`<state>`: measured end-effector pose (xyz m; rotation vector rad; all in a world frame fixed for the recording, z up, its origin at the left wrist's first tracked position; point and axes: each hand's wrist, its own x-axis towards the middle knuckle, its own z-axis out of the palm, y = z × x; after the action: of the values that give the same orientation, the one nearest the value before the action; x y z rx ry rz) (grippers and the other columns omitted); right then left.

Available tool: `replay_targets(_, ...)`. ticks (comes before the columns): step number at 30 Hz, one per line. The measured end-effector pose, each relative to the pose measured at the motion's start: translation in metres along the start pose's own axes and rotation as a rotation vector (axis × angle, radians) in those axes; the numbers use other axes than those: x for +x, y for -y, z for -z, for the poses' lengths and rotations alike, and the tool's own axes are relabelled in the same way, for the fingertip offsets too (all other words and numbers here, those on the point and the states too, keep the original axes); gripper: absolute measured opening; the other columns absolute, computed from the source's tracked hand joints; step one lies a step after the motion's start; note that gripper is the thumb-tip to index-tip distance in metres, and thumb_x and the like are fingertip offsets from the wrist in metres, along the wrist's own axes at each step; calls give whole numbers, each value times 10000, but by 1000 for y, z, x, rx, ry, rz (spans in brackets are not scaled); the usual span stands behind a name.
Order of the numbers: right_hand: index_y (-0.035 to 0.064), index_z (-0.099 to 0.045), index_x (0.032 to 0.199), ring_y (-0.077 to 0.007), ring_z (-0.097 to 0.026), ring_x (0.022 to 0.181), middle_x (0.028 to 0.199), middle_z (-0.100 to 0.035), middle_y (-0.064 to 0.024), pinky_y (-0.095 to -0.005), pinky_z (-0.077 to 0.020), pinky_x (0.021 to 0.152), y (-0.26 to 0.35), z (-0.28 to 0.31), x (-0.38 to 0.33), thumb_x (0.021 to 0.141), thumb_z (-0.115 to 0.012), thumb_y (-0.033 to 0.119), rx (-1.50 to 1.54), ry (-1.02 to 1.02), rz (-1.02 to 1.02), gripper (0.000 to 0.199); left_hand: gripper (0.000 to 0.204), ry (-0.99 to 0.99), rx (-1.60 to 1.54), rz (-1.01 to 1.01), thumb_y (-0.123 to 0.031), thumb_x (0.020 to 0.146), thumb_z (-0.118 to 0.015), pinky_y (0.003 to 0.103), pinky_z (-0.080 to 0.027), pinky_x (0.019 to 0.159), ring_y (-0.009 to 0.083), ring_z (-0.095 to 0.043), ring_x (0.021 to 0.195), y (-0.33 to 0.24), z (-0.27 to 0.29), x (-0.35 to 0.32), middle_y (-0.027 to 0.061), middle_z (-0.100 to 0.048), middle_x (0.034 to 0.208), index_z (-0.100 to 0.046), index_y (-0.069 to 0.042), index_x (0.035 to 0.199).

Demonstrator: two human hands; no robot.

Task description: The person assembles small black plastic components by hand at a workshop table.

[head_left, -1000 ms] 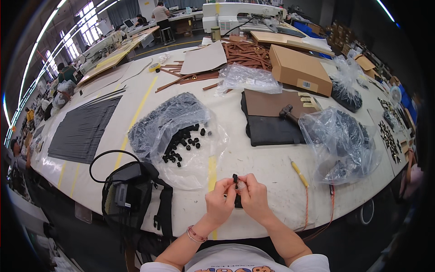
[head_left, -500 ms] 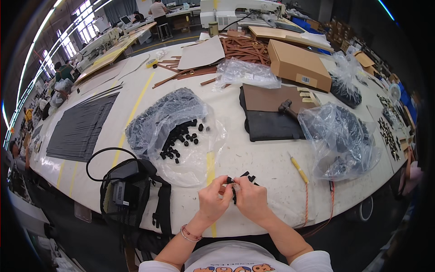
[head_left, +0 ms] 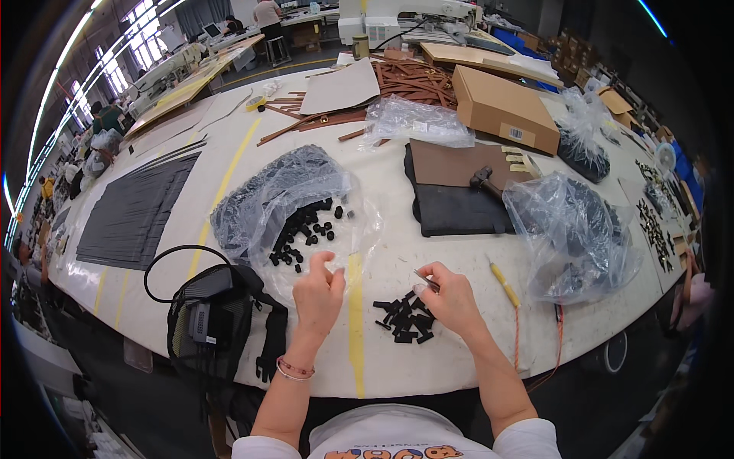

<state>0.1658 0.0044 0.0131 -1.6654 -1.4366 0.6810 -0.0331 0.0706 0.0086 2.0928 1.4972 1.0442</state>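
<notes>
My left hand [head_left: 319,294] hovers at the near edge of a clear plastic bag [head_left: 355,210], fingers curled but apart, with nothing seen between them. Small black cylindrical pieces [head_left: 311,229] spill from the bag's mouth. In my right hand [head_left: 449,300] a thin metal tool [head_left: 425,278] is pinched between the fingers; its exact kind is too small to make out. Beside that hand lies a loose pile of short black strap-like pieces [head_left: 403,317] on the white table [head_left: 459,367].
At left sit a black mesh bag [head_left: 210,317] and dark strips [head_left: 138,210]. A yellow-handled tool [head_left: 505,284] lies to the right, near a hammer [head_left: 483,180] and a second clear bag [head_left: 573,237]. Brown straps [head_left: 413,80] and a cardboard box [head_left: 505,111] stand farther back.
My hands, together over the black pieces before, have parted. The left one moved up and left toward the bag; the right one shifted right with the metal tool. The pile is now uncovered.
</notes>
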Motion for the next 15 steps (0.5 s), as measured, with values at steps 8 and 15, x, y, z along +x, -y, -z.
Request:
replay_targets(8, -9, -589, 781, -216, -526, 512, 604, -566, -136, -301, -404, 499, -15, -6, 5, 737, -561, 110, -145, 46, 166, 130, 114, 431, 258, -352, -46, 709, -523, 383, -454, 589, 260, -540, 781, -1, -42, -27, 95, -491, 800, -496, -40, 819)
replay_targets(15, -19, -597, 806, -171, -497, 494, 570, -534, -122, -285, -400, 503, -5, -12, 0, 755, -547, 143, 91, 180, 28, 177, 70, 299, 1, -438, -29, 739, -526, 362, -442, 549, 286, -560, 676, -2, -38, -26, 116, -553, 742, -516, -25, 808)
